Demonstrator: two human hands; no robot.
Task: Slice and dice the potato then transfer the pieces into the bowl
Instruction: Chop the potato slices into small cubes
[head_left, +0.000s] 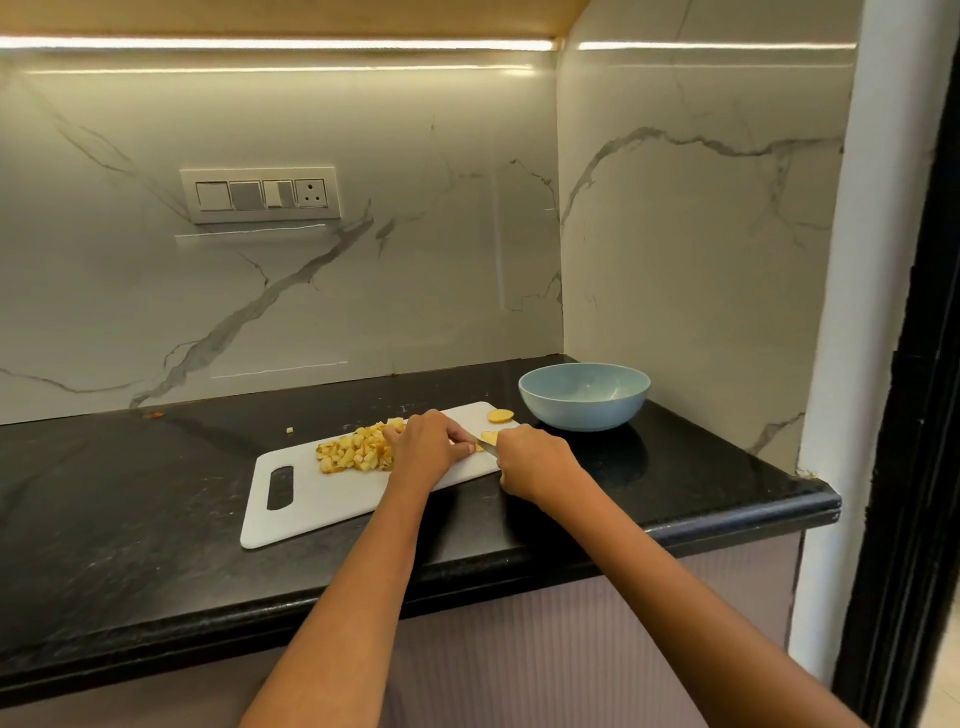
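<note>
From the head camera, a white cutting board (322, 493) lies on a black counter (130, 519), with a heap of diced potato (358, 451) on it. The left hand (427, 441) pins a potato slice (488, 438) with curled fingers; the right hand (535, 460) grips a knife (487, 447) at it. Another slice (500, 415) lies near the blue bowl (584, 397).

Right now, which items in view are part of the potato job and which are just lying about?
Job:
- diced potato pile
- potato slice
- knife, gripped by right hand
- left hand, steadying a piece being cut
- white cutting board
- blue bowl, empty

Lying about:
- stray potato bit on the black counter
- wall switch panel
</note>
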